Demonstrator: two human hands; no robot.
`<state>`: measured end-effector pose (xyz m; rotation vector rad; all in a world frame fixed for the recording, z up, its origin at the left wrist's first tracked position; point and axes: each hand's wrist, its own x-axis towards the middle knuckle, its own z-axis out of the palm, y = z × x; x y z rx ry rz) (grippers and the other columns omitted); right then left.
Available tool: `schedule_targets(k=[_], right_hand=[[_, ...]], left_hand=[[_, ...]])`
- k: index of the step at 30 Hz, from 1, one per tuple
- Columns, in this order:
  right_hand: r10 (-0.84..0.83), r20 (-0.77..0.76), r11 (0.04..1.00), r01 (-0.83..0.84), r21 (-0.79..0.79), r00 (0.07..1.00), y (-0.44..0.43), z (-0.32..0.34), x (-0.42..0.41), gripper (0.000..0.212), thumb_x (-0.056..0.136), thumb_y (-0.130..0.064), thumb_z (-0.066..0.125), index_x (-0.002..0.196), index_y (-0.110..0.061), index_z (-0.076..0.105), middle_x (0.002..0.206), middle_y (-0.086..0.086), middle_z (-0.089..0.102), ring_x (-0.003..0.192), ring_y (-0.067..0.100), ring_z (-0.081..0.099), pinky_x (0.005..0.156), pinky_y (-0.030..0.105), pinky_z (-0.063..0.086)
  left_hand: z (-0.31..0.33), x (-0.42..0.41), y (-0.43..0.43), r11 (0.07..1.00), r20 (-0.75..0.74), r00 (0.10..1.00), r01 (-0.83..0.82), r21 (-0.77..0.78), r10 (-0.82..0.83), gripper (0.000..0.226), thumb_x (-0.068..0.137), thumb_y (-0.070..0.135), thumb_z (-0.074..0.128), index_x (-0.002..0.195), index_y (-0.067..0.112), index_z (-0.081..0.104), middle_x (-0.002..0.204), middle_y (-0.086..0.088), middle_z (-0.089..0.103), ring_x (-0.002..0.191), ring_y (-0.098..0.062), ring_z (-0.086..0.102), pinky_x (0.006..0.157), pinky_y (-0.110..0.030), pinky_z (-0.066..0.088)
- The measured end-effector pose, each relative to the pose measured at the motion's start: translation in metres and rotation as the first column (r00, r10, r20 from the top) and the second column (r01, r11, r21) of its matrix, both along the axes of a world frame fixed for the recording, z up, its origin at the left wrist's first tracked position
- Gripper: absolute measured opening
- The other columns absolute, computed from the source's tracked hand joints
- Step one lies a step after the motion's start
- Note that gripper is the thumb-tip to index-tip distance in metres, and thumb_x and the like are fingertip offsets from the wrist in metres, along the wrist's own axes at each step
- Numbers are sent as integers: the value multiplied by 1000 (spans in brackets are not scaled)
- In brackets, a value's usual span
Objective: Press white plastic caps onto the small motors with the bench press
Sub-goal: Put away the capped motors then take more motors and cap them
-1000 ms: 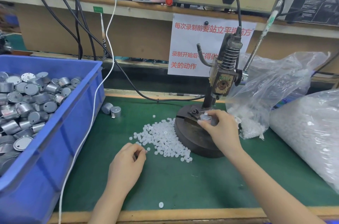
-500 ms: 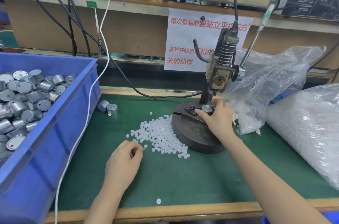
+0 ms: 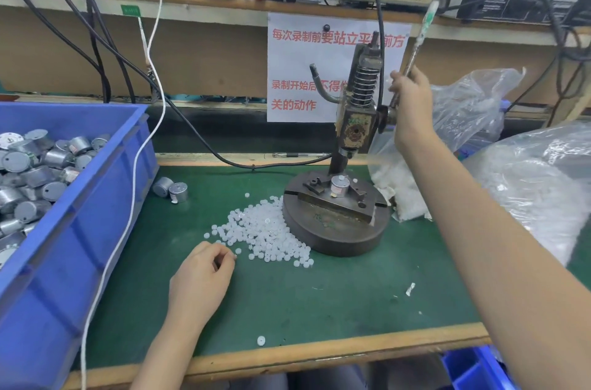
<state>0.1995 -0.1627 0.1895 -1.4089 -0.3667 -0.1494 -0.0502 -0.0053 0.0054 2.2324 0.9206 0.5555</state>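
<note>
The right hand (image 3: 411, 102) is raised beside the bench press (image 3: 358, 121), its fingers wrapped around the lever (image 3: 422, 28). One small motor (image 3: 339, 185) stands upright in the holder on the press's round base (image 3: 335, 230), under the ram and well below that hand. The left hand (image 3: 201, 281) rests on the green mat (image 3: 319, 293), fingers curled in toward the thumb, with its fingertips (image 3: 228, 257) at the near edge of the pile of white caps (image 3: 265, 230). Whether they pinch a cap cannot be told. Two loose motors (image 3: 169, 190) lie beside the blue bin (image 3: 80, 230) of motors. A stray cap (image 3: 261, 340) lies near the table's front edge.
</note>
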Motion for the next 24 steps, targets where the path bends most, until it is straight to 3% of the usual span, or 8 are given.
schedule_targets(k=[4,7,11,17,20,22,24], right_hand=[[7,-53,982,3,191,999,0,13,-7,40,85,-5,47,124,-13,43,109,1,51,85,6,48,70,19,36],[31,-1,961,-30,275,1000,-6,5,-23,19,85,-4,47,95,-20,52,100,-3,51,78,7,46,74,21,37],[107,54,944,-119,307,993,-26,-9,-36,13,83,-14,54,72,-19,49,70,-7,49,71,9,49,78,23,41],[93,127,970,-119,212,987,-29,-12,-38,18,75,-21,58,65,-19,44,58,-14,48,73,12,49,83,26,42],[61,185,954,-112,278,981,-27,-20,-36,5,78,-15,53,78,-20,53,72,-12,58,83,14,55,89,27,44],[12,197,972,-58,227,980,-28,-37,-38,21,84,-9,49,99,-21,57,99,-8,63,102,10,59,95,23,44],[-51,96,993,40,109,994,-28,-62,-39,26,88,-7,47,106,-21,58,111,-3,63,108,10,58,99,27,44]], left_hand=[[0,3,0,998,-35,999,-26,51,28,20,87,27,49,69,29,56,75,8,53,67,-12,56,58,-26,32],[-1,4,0,996,-44,998,-39,81,43,18,87,27,50,71,29,57,74,8,52,66,-5,51,57,-25,30],[-2,4,0,994,-38,998,-43,95,47,17,86,26,51,70,28,57,74,9,52,67,-6,51,57,-25,31],[-2,3,0,996,-46,998,-27,88,31,19,87,25,50,70,27,55,76,7,54,68,-16,58,60,-27,37],[-2,3,0,996,-48,998,-29,89,33,20,88,26,49,69,27,55,76,7,54,68,-17,58,61,-27,37],[-1,3,0,995,-46,998,-29,91,33,19,87,26,49,69,28,55,76,7,54,69,-17,58,61,-27,37],[-1,3,-1,996,-41,999,-27,84,30,19,87,25,50,69,28,55,76,7,55,69,-17,58,61,-27,37]])
